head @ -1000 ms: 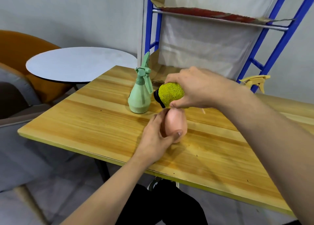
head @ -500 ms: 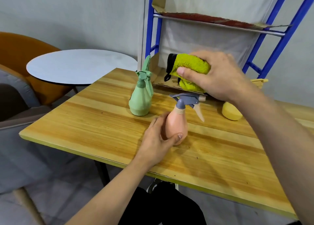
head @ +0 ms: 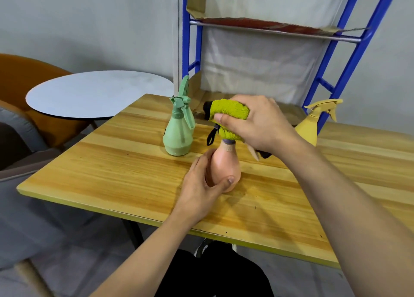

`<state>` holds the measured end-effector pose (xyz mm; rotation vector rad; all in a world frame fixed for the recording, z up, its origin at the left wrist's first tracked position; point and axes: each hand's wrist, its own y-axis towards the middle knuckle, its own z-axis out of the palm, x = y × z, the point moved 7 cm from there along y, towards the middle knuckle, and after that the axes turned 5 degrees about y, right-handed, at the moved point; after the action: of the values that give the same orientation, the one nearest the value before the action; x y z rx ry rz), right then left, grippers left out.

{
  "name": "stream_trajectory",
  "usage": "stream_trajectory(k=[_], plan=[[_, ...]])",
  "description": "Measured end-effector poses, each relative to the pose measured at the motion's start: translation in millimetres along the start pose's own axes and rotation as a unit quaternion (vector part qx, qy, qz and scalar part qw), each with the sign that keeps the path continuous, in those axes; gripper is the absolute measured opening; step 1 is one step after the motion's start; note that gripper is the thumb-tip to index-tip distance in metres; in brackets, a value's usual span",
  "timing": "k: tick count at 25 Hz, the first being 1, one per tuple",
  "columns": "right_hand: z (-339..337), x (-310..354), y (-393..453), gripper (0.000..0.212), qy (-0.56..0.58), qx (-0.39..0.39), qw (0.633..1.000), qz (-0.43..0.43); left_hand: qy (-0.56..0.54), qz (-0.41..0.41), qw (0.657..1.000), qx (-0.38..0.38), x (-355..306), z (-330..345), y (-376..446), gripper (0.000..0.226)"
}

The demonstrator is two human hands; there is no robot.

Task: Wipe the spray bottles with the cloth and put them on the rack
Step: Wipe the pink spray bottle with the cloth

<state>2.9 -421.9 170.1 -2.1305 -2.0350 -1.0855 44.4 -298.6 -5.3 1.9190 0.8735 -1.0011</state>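
A pink spray bottle (head: pixel 225 165) stands on the wooden table (head: pixel 125 171), and my left hand (head: pixel 203 189) grips its body from the left. My right hand (head: pixel 255 123) holds a yellow-green cloth (head: pixel 228 112) wrapped over the bottle's spray head, which is mostly hidden; only the trigger tip shows below the hand. A green spray bottle (head: pixel 179 128) stands upright just to the left. A yellow spray bottle (head: pixel 313 124) stands behind my right wrist. The blue rack (head: pixel 349 56) rises at the table's far edge, its shelves lined with cardboard.
A round grey side table (head: pixel 94 93) and an orange chair (head: pixel 20 79) stand to the left of the wooden table. The table's near edge runs just in front of my dark-trousered legs. A white sheet hangs behind the rack.
My right hand lifted the cloth off the pink bottle's spray head half a second ago and has now brought it back down over it. My left hand kept its grip on the bottle.
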Motion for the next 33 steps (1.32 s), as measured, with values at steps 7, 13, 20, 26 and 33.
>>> stream_trajectory(k=[7, 13, 20, 26, 33], plan=[[-30.0, -14.0, -23.4, 0.035, 0.115, -0.122, 0.985, 0.048, 0.005, 0.0, 1.0, -0.011, 0.4, -0.7, 0.6, 0.084], [-5.2, -17.9, -23.5, 0.041, 0.02, -0.092, 0.995, -0.038, -0.004, -0.004, 1.0, -0.003, 5.0, 0.6, 3.2, 0.084], [-6.2, -42.9, -22.2, 0.027, 0.365, -0.074, 0.928, -0.011, 0.016, -0.007, 1.0, 0.003, 3.5, -0.2, 0.9, 0.086], [-23.6, -95.9, -79.5, 0.034, 0.273, -0.294, 0.902, 0.157, 0.078, -0.015, 0.995, -0.057, -4.1, -6.3, 0.6, 0.085], [34.8, -99.5, -164.4, 0.04, -0.092, -0.128, 0.956, 0.248, 0.034, -0.046, 0.997, -0.045, -17.7, -19.2, 5.7, 0.083]])
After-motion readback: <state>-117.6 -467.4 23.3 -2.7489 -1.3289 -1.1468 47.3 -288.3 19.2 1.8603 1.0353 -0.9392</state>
